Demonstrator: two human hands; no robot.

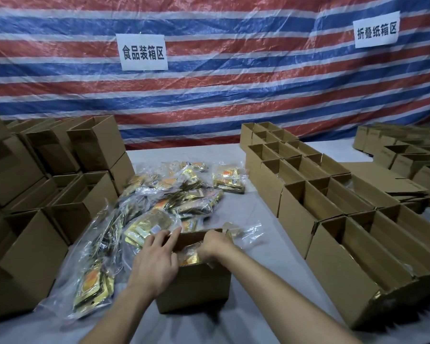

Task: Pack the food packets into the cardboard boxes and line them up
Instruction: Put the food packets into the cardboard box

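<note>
An open cardboard box [196, 289] stands on the table in front of me, with gold food packets [190, 255] inside. My left hand [155, 260] rests on the box's left rim, fingers spread. My right hand [212, 245] reaches down into the box, fingers curled on the packets there. A loose pile of gold and orange food packets [174, 194] in clear wrap spreads across the table behind and left of the box. One clear-wrapped packet [236, 230] lies just past the box's far right corner.
Rows of open packed boxes [333, 209] line the right side. Stacks of empty open boxes [35, 184] fill the left. More boxes [402, 155] and flat cardboard [405, 192] lie far right. A striped tarp [209, 95] with two paper signs hangs behind the white table [253, 244].
</note>
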